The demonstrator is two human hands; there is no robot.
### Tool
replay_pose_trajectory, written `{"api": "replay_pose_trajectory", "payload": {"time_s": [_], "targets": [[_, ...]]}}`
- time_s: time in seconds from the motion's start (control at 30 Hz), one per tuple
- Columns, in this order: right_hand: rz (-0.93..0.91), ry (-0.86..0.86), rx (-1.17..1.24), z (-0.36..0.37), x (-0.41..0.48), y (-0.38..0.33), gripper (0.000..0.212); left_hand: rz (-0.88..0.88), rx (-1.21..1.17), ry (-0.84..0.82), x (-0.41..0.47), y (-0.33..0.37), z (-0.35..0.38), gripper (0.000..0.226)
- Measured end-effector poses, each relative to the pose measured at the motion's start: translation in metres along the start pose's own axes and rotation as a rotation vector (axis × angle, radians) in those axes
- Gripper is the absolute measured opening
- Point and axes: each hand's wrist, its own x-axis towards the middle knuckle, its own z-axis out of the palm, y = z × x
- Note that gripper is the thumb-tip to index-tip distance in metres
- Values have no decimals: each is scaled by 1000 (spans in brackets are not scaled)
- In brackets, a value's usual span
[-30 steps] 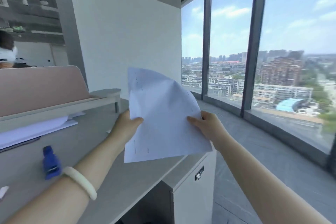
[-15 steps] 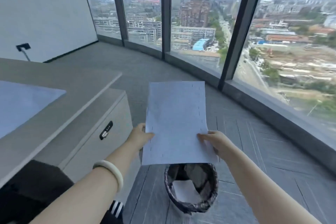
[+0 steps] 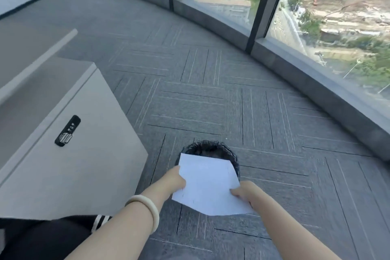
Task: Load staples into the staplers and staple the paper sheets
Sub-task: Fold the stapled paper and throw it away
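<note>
Both of my hands hold a white paper sheet (image 3: pixel 207 183) with rows of staples along its edges. My left hand (image 3: pixel 176 179) pinches its left edge and my right hand (image 3: pixel 242 193) pinches its lower right edge. The sheet lies nearly flat, low over a round bin with a black liner (image 3: pixel 207 146) on the floor, and it hides most of the bin's opening. No stapler is in view.
A grey cabinet (image 3: pixel 84 154) with a black combination lock (image 3: pixel 67 131) stands at the left, under the desk edge (image 3: pixel 38 57). Grey carpet tiles (image 3: pixel 232 101) stretch to a curved wall of floor-to-ceiling windows (image 3: pixel 316 17). My dark clothing (image 3: pixel 42 238) fills the lower left.
I have turned from the desk toward the floor at its right side. The sheet came down from chest height until it lies low over the bin.
</note>
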Motion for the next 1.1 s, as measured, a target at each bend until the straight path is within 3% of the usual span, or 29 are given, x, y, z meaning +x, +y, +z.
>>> {"api": "replay_pose_trajectory", "payload": {"time_s": [0.13,0.27,0.33,0.4,0.43,0.5,0.63,0.73,0.9,1.1], "targets": [[71,-37,-136,9,18,10,26,-42,62,-39,10,-6,14,60],[116,-77,-204,17,33,12,32,-90,227,-66,21,-14,26,26],[146,-85,-196,18,36,11,24,-107,249,-36,22,-16,30,27],[178,-76,-133,18,38,11,21,-87,202,-27,26,-20,32,24],[190,-79,-53,18,40,12,23,-54,160,-2,30,-21,32,35],[207,-60,233,15,44,14,44,-22,15,72,27,-15,30,51],[142,-68,703,1,46,9,65,61,-223,289,17,0,17,50],[75,-47,649,-7,39,1,71,90,-234,314,15,0,10,47],[-52,-38,626,-16,25,-23,59,157,-151,241,5,6,8,46],[-218,-72,736,-28,-12,-56,44,221,-223,211,-35,22,-13,47]]}}
